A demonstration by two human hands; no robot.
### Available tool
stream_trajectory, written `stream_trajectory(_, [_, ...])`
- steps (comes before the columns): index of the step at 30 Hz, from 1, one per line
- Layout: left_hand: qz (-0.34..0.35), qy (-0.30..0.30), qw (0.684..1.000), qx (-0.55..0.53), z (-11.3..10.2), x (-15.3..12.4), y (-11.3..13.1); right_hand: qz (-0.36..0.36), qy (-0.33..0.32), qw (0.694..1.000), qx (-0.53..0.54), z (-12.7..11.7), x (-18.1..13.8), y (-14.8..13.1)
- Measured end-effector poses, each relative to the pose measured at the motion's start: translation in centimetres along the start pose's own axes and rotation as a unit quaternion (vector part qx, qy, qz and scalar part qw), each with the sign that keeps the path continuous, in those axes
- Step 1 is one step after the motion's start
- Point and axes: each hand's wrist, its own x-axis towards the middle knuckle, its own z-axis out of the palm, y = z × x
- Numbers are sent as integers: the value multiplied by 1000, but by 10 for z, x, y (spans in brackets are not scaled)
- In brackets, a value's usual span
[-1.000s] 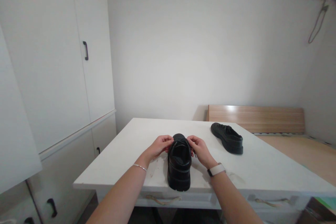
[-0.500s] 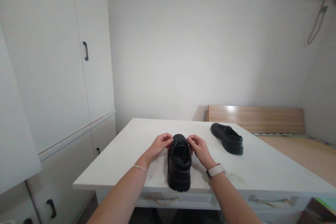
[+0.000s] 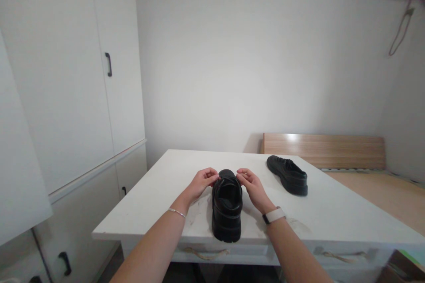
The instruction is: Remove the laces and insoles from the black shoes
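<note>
Left hand (image 3: 202, 182) is pinching, thumb against forefinger, at the left side of the shoe's lacing; right hand (image 3: 251, 187) is mirroring it on the right, fingertips also drawn together. Both are seemingly gripping the laces (image 3: 227, 179), though the strands are running too dark and fine for me to trace. Between the hands, the near black shoe (image 3: 227, 221) is sitting upright on its sole, heel facing the person and lying close to the table's front edge, toe pointing away. Step in hand, by my reading: the person is working the laces, one side to each hand. The next move, I judge, is calling for an even pinch on both sides and a steady shoe, since nothing but the lacing is visibly holding it. Bracelet (image 3: 177, 212) is circling the left wrist, watch (image 3: 274, 216) the right. Farther out, a second black shoe (image 3: 288, 176) is resting on the white table (image 3: 159, 185), well apart, to the right and beyond. Behind, a wooden headboard (image 3: 323, 149) is standing; a pale cabinet (image 3: 126, 75) is lining the left.
</note>
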Motion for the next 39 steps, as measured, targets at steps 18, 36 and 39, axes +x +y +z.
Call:
stream_trajectory(18, [-19,-31,999,9,1,-2,1,8,-9,1000,-2,0,0,0])
stream_trajectory(36, [-23,-10,990,-138,-1,-5,8,16,5,998,64,-1,-2,-6])
stream_trajectory(39, [-18,-6,985,-171,-1,-6,10,14,19,997,78,0,-1,-7])
